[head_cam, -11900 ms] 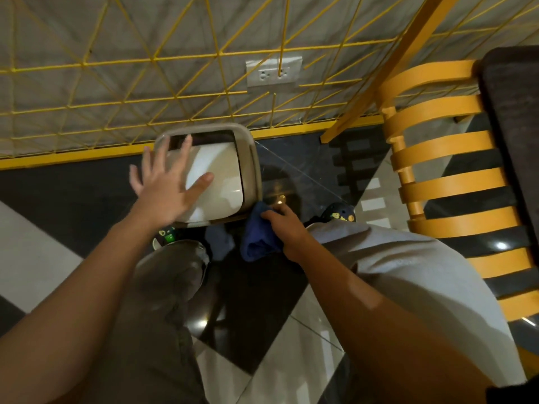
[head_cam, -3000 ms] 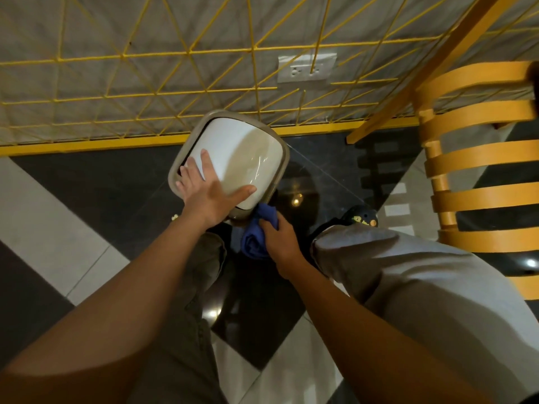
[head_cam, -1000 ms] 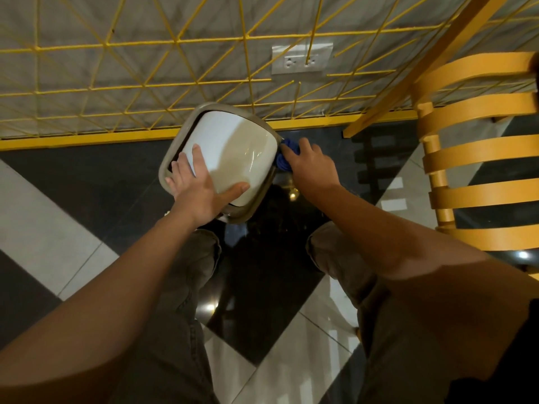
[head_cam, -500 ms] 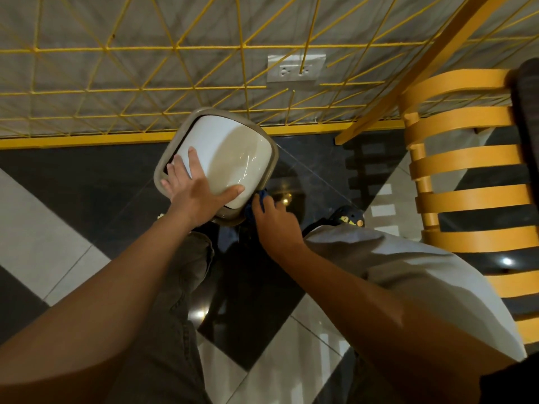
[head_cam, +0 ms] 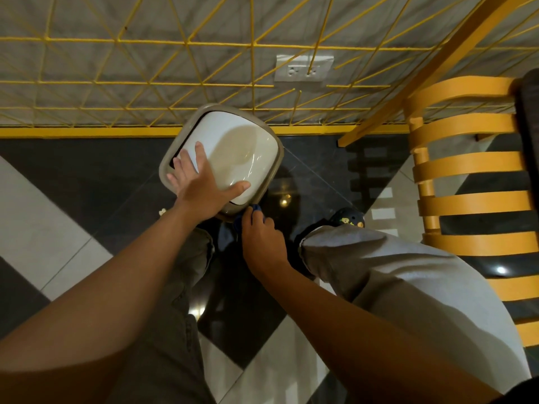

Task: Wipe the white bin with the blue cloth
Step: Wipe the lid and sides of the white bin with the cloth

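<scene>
The white bin with a beige rim stands on the dark floor by the wall, seen from above. My left hand lies flat on its white swing lid, fingers spread toward the lid's left edge, thumb pointing right. Just below the bin's near corner, my right hand is closed around the blue cloth and presses it against the bin's near side. Only a small dark blue edge of the cloth shows past the fingers; the bin's side walls are hidden from this angle.
A yellow wire grid covers the grey wall behind the bin, with a wall socket. An orange slatted chair stands at the right. My two legs and a dark shoe are below the bin on the black-and-white floor.
My right hand with the cloth came back from the bin's right side to its near corner and has slid a little lower. My left hand stays flat on the lid.
</scene>
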`<state>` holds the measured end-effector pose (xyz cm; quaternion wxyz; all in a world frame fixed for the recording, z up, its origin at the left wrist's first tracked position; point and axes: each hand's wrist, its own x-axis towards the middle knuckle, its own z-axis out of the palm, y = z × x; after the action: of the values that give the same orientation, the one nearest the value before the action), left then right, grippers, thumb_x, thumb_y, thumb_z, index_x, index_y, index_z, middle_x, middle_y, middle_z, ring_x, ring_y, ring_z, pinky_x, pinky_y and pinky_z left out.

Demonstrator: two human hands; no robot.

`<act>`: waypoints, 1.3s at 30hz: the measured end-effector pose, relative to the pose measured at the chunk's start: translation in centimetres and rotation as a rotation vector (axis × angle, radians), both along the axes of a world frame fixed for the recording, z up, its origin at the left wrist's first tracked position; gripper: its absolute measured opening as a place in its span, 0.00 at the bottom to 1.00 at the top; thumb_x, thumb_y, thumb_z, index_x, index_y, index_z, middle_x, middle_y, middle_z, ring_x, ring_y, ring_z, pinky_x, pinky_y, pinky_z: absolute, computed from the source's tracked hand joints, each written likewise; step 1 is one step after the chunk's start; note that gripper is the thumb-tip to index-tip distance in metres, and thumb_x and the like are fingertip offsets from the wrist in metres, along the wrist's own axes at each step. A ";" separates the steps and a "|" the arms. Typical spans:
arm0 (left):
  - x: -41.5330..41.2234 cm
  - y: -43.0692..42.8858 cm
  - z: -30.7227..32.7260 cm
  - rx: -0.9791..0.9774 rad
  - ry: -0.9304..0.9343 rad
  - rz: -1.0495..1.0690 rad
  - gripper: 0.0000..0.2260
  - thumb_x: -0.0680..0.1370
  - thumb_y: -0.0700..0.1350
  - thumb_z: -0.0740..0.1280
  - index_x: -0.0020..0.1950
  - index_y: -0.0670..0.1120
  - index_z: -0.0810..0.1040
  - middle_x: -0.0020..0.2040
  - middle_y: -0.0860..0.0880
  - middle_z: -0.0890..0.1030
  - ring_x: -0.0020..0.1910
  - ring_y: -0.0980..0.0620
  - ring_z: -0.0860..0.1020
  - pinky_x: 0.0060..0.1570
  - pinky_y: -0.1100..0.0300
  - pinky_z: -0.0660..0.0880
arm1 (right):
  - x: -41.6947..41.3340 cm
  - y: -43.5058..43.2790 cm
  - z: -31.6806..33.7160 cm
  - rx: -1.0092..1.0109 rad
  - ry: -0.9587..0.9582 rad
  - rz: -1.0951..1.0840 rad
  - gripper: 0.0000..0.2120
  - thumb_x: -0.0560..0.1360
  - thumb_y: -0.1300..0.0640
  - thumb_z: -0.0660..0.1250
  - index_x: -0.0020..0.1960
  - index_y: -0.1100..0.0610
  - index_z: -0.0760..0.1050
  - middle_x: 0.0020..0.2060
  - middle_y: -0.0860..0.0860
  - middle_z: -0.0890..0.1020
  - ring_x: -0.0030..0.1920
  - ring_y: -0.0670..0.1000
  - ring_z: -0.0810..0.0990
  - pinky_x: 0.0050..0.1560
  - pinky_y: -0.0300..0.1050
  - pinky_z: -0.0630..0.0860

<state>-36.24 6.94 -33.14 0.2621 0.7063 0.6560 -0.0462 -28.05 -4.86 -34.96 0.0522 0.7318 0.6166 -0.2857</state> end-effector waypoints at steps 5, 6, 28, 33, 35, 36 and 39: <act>0.0 0.1 0.3 -0.018 0.003 -0.002 0.50 0.67 0.66 0.67 0.76 0.44 0.42 0.75 0.37 0.49 0.74 0.37 0.48 0.71 0.41 0.46 | -0.9 -0.4 -0.2 -0.017 0.024 -0.013 0.26 0.80 0.62 0.55 0.74 0.64 0.50 0.63 0.60 0.68 0.57 0.60 0.73 0.46 0.49 0.75; 0.0 0.1 0.3 -0.022 0.002 -0.001 0.50 0.67 0.66 0.67 0.76 0.45 0.42 0.75 0.37 0.48 0.75 0.37 0.48 0.71 0.41 0.46 | -1.1 -0.6 -0.3 -0.022 0.031 -0.017 0.26 0.80 0.62 0.55 0.74 0.64 0.50 0.63 0.60 0.68 0.57 0.60 0.73 0.46 0.49 0.75; -0.1 0.9 0.8 -0.146 0.024 0.000 0.50 0.68 0.68 0.64 0.75 0.47 0.39 0.76 0.39 0.46 0.75 0.39 0.45 0.73 0.42 0.45 | -5.2 0.4 -0.5 -0.062 0.085 -0.077 0.24 0.80 0.64 0.53 0.72 0.72 0.50 0.62 0.65 0.68 0.57 0.61 0.74 0.49 0.51 0.77; -0.3 1.2 1.1 -0.223 0.024 0.002 0.51 0.67 0.70 0.63 0.75 0.48 0.36 0.76 0.41 0.42 0.75 0.40 0.41 0.73 0.43 0.44 | -6.2 1.1 0.0 -0.059 0.153 -0.097 0.20 0.81 0.62 0.52 0.69 0.70 0.56 0.61 0.64 0.68 0.58 0.62 0.74 0.50 0.52 0.77; -0.3 1.1 1.1 -0.224 0.014 -0.007 0.51 0.67 0.70 0.63 0.75 0.48 0.36 0.76 0.41 0.41 0.75 0.40 0.40 0.73 0.42 0.44 | -6.6 1.7 0.2 -0.046 0.184 -0.113 0.20 0.81 0.61 0.53 0.69 0.69 0.57 0.61 0.65 0.68 0.59 0.62 0.73 0.52 0.52 0.76; -0.4 1.1 1.2 -0.234 0.008 -0.011 0.51 0.68 0.69 0.63 0.75 0.48 0.35 0.76 0.41 0.40 0.75 0.40 0.39 0.73 0.42 0.44 | -6.8 2.0 0.2 -0.044 0.197 -0.129 0.20 0.81 0.60 0.54 0.69 0.69 0.57 0.62 0.64 0.68 0.59 0.61 0.73 0.53 0.52 0.76; -0.4 1.1 1.3 -0.259 0.007 -0.015 0.51 0.68 0.69 0.63 0.75 0.49 0.34 0.76 0.42 0.38 0.74 0.40 0.37 0.72 0.42 0.42 | -7.5 2.8 0.1 -0.045 0.222 -0.153 0.21 0.80 0.59 0.55 0.69 0.68 0.57 0.62 0.64 0.68 0.60 0.61 0.73 0.56 0.52 0.75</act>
<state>-36.64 8.04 -31.81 0.3484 0.6712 0.6402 -0.1350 -35.54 -2.10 -34.90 -0.0219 0.7392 0.5545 -0.3816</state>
